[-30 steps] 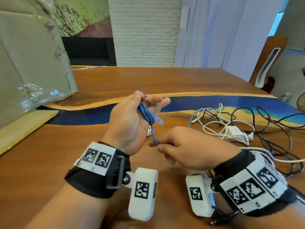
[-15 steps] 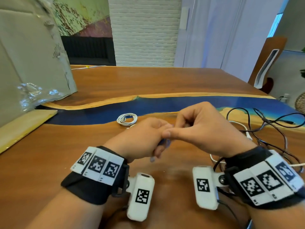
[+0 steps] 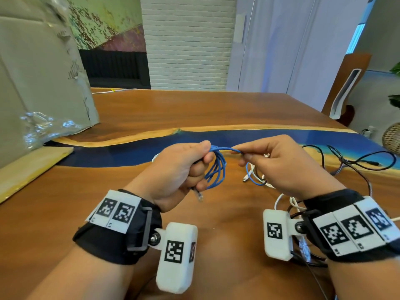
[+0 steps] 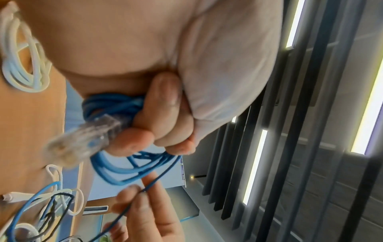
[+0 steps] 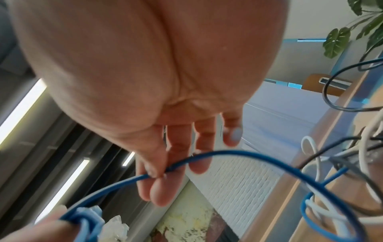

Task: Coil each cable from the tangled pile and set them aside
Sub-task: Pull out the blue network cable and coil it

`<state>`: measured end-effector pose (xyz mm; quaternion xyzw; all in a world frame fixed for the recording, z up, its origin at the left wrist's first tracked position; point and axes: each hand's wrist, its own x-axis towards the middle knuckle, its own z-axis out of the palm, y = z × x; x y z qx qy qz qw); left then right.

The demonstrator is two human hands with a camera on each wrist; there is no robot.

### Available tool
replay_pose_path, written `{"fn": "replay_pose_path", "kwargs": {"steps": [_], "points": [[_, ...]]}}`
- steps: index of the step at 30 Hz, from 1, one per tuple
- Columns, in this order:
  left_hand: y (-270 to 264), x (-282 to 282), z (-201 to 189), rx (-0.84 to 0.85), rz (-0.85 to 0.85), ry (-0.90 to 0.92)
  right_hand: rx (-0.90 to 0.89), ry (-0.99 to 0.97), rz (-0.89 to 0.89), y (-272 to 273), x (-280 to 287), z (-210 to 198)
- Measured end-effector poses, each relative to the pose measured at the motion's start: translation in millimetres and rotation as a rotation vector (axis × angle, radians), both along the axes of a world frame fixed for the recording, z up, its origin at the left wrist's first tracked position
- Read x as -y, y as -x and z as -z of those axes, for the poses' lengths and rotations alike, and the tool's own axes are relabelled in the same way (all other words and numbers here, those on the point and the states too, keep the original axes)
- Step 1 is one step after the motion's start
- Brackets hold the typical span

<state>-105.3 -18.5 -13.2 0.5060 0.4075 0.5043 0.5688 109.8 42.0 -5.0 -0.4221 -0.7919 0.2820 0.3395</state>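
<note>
While the left hand (image 3: 177, 169) is clenched round several loops of the blue cable (image 3: 217, 169), held above the wooden table (image 3: 216, 109), the right hand (image 3: 279, 163) pinches a strand of the same cable between thumb and forefinger, just beside the left thumb. Remaining right fingers are loosely extended in the right wrist view. Clear plug (image 4: 81, 140) on one cable end pokes out below the left fist. Free length of blue cable drops to the table under the right hand, into the tangled pile (image 3: 337, 165) of white and black leads. White coiled cable (image 4: 24, 65) lies on the table beyond the left hand.
</note>
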Motion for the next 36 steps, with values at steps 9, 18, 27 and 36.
{"fn": "replay_pose_path", "kwargs": {"steps": [9, 18, 27, 36], "points": [[-4, -3, 1, 0.050, -0.099, -0.022, -0.214, -0.060, 0.139, 6, -3, 3], [0, 0, -4, 0.146, -0.074, -0.043, -0.399, -0.438, 0.093, 9, 2, 0], [-2, 4, -5, 0.186, 0.020, -0.068, -0.463, -0.514, 0.082, 8, 9, -8], [-12, 10, -8, 0.295, 0.092, 0.038, -0.189, -0.164, 0.090, 23, 2, 13]]}}
